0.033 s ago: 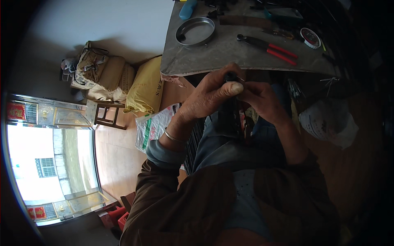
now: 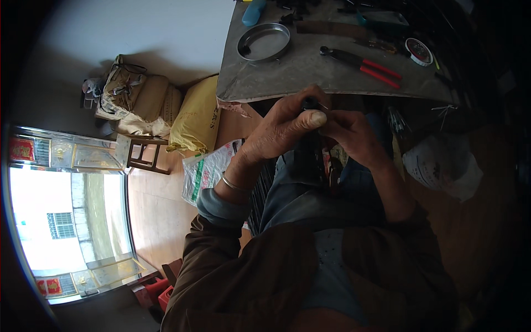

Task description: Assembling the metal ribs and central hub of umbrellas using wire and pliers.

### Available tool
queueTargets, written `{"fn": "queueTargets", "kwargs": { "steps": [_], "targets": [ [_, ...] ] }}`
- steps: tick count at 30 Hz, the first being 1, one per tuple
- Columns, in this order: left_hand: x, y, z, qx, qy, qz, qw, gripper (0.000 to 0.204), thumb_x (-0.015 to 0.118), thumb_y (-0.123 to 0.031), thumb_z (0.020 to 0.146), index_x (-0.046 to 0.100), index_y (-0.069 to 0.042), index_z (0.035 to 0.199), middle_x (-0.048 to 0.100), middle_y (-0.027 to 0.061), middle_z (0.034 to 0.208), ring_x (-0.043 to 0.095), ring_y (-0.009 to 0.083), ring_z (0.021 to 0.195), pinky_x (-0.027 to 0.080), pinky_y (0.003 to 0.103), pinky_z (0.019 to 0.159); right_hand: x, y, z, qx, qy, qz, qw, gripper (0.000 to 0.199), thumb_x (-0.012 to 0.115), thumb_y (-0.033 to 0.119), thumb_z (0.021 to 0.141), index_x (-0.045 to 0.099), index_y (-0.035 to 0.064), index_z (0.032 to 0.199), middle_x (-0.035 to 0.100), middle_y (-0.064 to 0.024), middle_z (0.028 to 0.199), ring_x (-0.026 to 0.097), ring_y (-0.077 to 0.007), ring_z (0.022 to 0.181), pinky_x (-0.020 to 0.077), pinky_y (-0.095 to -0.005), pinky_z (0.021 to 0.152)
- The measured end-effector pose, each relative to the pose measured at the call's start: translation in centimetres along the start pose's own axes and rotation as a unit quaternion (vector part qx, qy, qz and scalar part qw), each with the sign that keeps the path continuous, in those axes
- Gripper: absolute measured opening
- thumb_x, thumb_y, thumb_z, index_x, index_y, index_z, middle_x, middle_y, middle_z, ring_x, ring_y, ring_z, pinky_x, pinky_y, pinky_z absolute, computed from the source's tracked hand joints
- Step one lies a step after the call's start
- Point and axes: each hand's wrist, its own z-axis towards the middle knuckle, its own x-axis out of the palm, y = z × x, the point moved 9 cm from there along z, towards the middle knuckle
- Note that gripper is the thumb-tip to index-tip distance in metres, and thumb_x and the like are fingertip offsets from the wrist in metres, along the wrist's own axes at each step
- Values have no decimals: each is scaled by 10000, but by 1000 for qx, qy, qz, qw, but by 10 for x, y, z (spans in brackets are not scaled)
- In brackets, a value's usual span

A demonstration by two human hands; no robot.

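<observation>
My left hand [image 2: 282, 130] and my right hand [image 2: 354, 135] meet just below the near edge of a grey table [image 2: 310, 80]. Together they grip a small dark object [image 2: 310, 103], its top pinched under my left thumb. A dark, long part [image 2: 310, 157] runs down from it between my hands toward my lap; what it is I cannot tell. A thin metal bangle [image 2: 235, 182] circles my left wrist. Both forearms wear brown sleeves.
On the table lie a round metal tray [image 2: 264, 41], red-handled pliers [image 2: 365, 63], a tape roll [image 2: 418, 51] and a blue object [image 2: 253, 12]. On the floor are a yellow sack [image 2: 196, 119], a printed white bag [image 2: 207, 169], a wooden stool [image 2: 144, 157] and another white bag [image 2: 442, 166].
</observation>
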Motion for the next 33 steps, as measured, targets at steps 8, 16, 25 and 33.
{"fn": "queueTargets", "kwargs": {
  "steps": [8,16,25,33],
  "targets": [
    [1,3,0,27,-18,-102,994,327,568,-358,945,555,-34,985,554,12,825,518,92,794,441,258,732,2,4,1,-11,-15,17,1000,233,647,239,905,629,13,851,571,15,691,534,-56,617,428,-224,564],
    [-9,14,-3,17,-148,-149,978,647,339,-706,880,412,-84,715,333,-7,558,392,139,498,355,288,493,-34,32,0,-52,-89,-68,992,265,682,246,875,637,18,1001,648,-29,828,606,-80,738,499,-222,659],
    [-18,45,-16,-93,-364,-159,913,649,267,-693,922,431,-141,622,366,-36,497,330,86,408,227,235,386,-2,76,7,-220,-128,-189,949,259,734,217,825,618,19,946,645,-53,810,616,-109,701,510,-246,627],
    [-19,46,-15,-88,-381,-168,905,671,263,-616,968,500,-87,628,426,-31,519,375,64,463,273,232,435,9,93,-16,-398,-233,-274,844,192,681,127,864,542,21,786,587,-67,684,581,-153,576,456,-274,521]
  ]
}}
